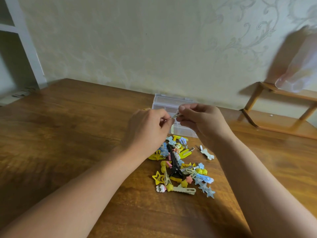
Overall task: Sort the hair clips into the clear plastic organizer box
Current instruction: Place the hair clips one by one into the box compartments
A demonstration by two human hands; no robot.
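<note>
Clear box (173, 102): I see barely anything sorted inside
Hands: my left hand (147, 127) and right hand (202, 121) pinch one small clip (174, 116) above it
Left: clip pile (181, 169) nearer me

Dim warm light; soft shadows; edges blurred, warped.

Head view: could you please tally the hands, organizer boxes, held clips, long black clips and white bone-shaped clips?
Hands: 2, left hand, right hand
Organizer box: 1
Held clip: 1
Long black clip: 1
White bone-shaped clip: 1
Total: 6
</note>
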